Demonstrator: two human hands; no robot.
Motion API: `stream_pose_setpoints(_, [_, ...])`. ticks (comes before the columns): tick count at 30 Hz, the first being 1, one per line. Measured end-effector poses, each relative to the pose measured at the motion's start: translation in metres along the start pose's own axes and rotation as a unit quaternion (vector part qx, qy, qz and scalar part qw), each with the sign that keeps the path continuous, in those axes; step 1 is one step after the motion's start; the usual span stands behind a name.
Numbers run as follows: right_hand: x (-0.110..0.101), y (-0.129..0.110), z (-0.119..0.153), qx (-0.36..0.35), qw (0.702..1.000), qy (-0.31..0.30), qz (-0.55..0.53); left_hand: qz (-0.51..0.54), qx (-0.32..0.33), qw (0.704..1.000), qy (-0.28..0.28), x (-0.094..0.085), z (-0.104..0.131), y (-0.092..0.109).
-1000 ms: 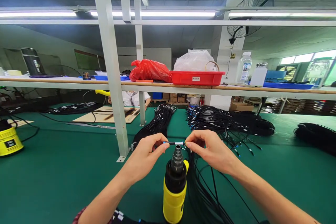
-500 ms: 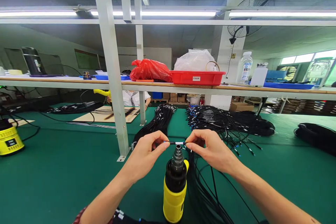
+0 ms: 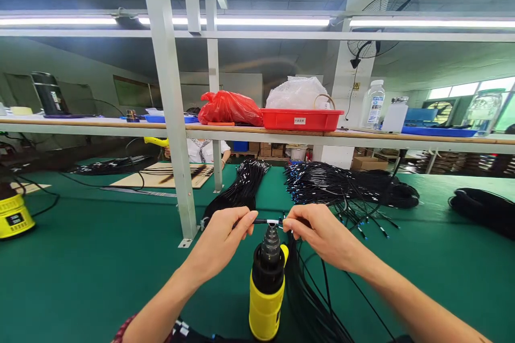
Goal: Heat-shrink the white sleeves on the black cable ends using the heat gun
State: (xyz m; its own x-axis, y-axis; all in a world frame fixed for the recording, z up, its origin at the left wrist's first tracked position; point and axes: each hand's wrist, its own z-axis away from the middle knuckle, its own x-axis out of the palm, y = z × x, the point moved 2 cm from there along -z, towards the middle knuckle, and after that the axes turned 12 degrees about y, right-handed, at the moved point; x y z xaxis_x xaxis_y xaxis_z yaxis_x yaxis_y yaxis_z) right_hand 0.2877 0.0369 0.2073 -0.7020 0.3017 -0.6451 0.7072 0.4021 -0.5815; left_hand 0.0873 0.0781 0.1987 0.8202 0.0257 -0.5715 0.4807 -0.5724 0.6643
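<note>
Between my two hands a thin black cable (image 3: 260,221) with a white sleeve on it is stretched level. My left hand (image 3: 229,233) pinches its left end between thumb and fingers. The right end is pinched in my right hand (image 3: 316,233). Right below the white sleeve stands a yellow and black heat gun (image 3: 267,300), upright with its stepped metal nozzle pointing up. The sleeve sits just over the nozzle's mouth; whether they touch I cannot tell. Several black cables (image 3: 311,289) trail down the table beside the heat gun, under my right forearm.
A bundle of black cables (image 3: 240,182) and a larger heap with blue and white ends (image 3: 317,185) lie behind my hands. A white post (image 3: 171,102) rises at left. The shelf holds a red tray (image 3: 301,120). Another heat gun (image 3: 16,217) stands far left. A person (image 3: 201,150) sits opposite.
Both hands have lowered slightly with the cable, bringing the white sleeve closer to the nozzle. The sleeve has shifted a little to the left.
</note>
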Motion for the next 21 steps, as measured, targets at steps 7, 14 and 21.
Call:
stream_pose_setpoints(7, [0.0038, 0.0032, -0.0025, 0.018, 0.999, 0.032, -0.037, 0.012, -0.001, 1.0, 0.02, -0.0016, 0.0024, 0.0006])
stream_pose_setpoints(14, [-0.002, -0.0005, 0.0026, -0.028, 1.0, -0.002, 0.013, 0.015, -0.002, 1.0, 0.027, -0.0004, -0.0003, -0.0041])
stream_pose_setpoints(21, [-0.003, 0.0004, 0.0031, -0.02, 1.0, 0.006, -0.018, 0.026, -0.02, 0.999, 0.0, 0.0036, 0.0026, -0.0036])
